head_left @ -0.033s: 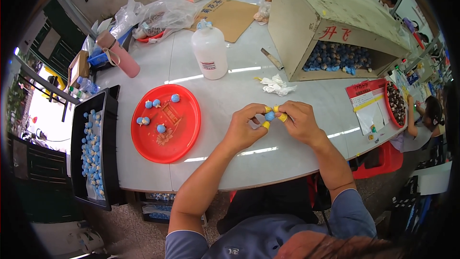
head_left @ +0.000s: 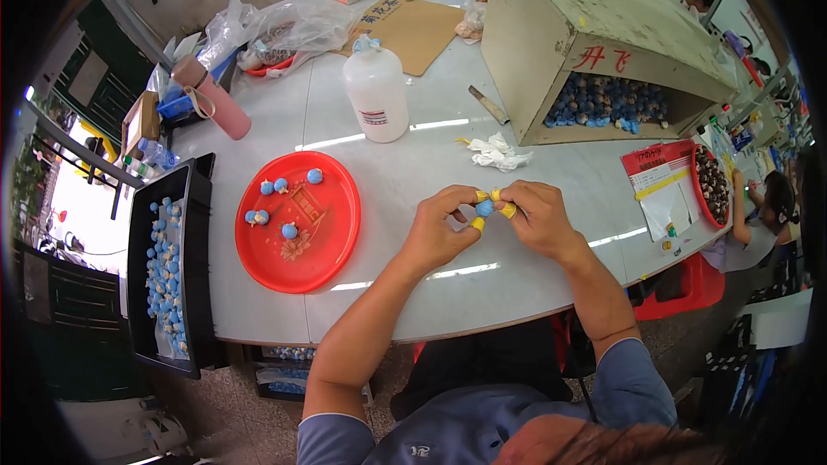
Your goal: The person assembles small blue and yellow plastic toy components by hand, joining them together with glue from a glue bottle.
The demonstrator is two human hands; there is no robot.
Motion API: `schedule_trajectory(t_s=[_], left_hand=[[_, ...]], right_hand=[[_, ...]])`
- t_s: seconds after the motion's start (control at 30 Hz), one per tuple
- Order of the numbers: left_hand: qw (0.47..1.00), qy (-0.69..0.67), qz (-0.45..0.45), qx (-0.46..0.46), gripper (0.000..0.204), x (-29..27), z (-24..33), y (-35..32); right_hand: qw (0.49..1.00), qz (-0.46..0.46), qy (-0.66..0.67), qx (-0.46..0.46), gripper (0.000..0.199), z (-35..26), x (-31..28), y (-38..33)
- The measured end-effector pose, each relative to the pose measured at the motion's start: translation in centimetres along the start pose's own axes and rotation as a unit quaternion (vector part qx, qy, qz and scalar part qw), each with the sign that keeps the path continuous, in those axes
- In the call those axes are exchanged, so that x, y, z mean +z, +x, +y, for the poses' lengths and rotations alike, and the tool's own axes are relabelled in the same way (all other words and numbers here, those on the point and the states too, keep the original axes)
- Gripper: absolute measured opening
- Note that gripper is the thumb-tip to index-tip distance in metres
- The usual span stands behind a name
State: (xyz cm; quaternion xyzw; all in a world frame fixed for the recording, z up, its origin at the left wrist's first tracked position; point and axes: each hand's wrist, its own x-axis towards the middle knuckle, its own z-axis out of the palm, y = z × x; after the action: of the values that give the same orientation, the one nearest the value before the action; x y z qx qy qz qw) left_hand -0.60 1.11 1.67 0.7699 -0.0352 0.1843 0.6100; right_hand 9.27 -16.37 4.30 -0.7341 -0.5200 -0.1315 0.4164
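Between my two hands, over the table, is a small blue ball-shaped piece (head_left: pixel 485 207). My left hand (head_left: pixel 441 228) pinches it from the left, and my right hand (head_left: pixel 541 220) grips it from the right. Yellow covers sit on several of my fingertips and partly hide the piece. A red round tray (head_left: pixel 332 245) lies to the left of my hands. On it rest several similar blue balls (head_left: pixel 289 231) with pale parts. A crumpled white cloth or glove (head_left: pixel 497 153) lies just beyond my hands.
At far left a black bin (head_left: pixel 200 293) holds many blue pieces. Beyond the tray stand a white plastic bottle (head_left: pixel 376 95) and a pink flask (head_left: pixel 220 103). An open-fronted box (head_left: pixel 551 52) with blue pieces is at back right. Another person (head_left: pixel 762 224) sits at the right.
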Motion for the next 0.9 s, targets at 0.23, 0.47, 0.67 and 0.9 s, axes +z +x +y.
schedule_trajectory(t_s=[0.23,0.47,0.67,0.9], left_hand=[[1.000,0.013,-0.024,0.010,0.038,0.0,0.1,0.1],[0.997,-0.067,-0.021,-0.015,0.034,0.3,-0.5,0.0],[0.996,-0.073,-0.028,-0.033,0.033,0.4,-0.4,0.1],[0.999,-0.004,-0.045,-0.001,0.034,0.2,-0.1,0.1]], right_hand=[[0.998,-0.030,-0.059,-0.013,0.012,-0.1,-0.4,0.0],[0.997,-0.036,0.035,0.062,0.011,0.0,-0.5,-0.3],[0.995,-0.043,0.051,0.080,0.007,-0.2,-0.5,-0.4],[0.998,-0.051,-0.008,0.042,0.008,-0.4,-0.6,-0.3]])
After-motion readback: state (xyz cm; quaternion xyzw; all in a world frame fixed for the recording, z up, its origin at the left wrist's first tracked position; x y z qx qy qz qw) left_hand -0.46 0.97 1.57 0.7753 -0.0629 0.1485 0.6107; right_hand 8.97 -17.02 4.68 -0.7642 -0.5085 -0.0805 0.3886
